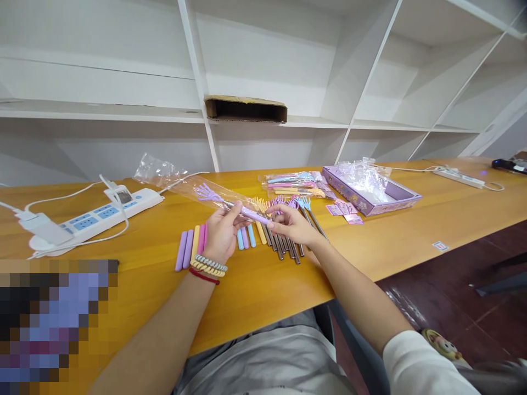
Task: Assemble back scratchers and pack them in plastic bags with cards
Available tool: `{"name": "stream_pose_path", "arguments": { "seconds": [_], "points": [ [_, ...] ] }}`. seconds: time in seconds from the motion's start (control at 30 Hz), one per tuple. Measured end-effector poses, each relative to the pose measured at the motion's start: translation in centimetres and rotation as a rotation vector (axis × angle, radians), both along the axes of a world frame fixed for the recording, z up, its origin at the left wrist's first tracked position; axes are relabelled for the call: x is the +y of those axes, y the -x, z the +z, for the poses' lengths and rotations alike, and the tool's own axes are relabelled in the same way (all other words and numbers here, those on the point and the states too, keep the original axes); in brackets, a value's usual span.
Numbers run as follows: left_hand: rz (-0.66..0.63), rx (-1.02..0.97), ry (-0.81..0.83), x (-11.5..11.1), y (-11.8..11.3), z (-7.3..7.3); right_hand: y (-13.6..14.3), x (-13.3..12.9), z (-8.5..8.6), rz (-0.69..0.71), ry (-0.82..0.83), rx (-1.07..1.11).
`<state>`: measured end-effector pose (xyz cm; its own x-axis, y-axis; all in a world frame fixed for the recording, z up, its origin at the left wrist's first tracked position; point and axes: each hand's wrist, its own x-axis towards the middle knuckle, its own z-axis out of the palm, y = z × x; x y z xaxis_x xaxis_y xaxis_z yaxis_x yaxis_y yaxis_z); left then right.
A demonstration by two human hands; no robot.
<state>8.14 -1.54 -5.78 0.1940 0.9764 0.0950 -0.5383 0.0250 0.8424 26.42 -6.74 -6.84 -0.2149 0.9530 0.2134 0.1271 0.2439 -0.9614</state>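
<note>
A purple back scratcher (254, 214) with a hand-shaped head lies across both my hands, its head end inside a long clear plastic bag (158, 171). My left hand (222, 233) is closed on its middle, through the film. At the handle end, my right hand (291, 224) pinches it between thumb and fingers. Below the hands lie loose coloured handles (181, 250) in purple, yellow, pink and blue, partly covered by my left hand. Several metal rods with claw heads (303, 203) in yellow, purple and blue lie under and beyond my right hand.
Bagged back scratchers (296, 180) lie behind. To their right are small pink cards (346, 208) and a purple box (370, 207) holding crumpled plastic. A power strip (99, 219) with cables stands left, another power strip (459, 176) far right. A cardboard box (247, 100) sits on the shelf.
</note>
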Motion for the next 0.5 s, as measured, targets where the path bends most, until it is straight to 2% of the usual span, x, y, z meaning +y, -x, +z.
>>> {"name": "stream_pose_path", "arguments": {
  "seconds": [0.1, 0.2, 0.5],
  "points": [
    [0.037, -0.041, 0.025, 0.6, 0.6, 0.3, -0.3, -0.2, 0.4, 0.093, 0.047, 0.094],
    [0.006, -0.042, 0.049, 0.8, 0.8, 0.3, -0.6, -0.3, 0.6, 0.13, 0.054, 0.158],
    [-0.141, 0.042, 0.061, -0.3, 0.0, -0.2, -0.3, -0.3, 0.9, 0.0, 0.037, 0.177]
  ]
}}
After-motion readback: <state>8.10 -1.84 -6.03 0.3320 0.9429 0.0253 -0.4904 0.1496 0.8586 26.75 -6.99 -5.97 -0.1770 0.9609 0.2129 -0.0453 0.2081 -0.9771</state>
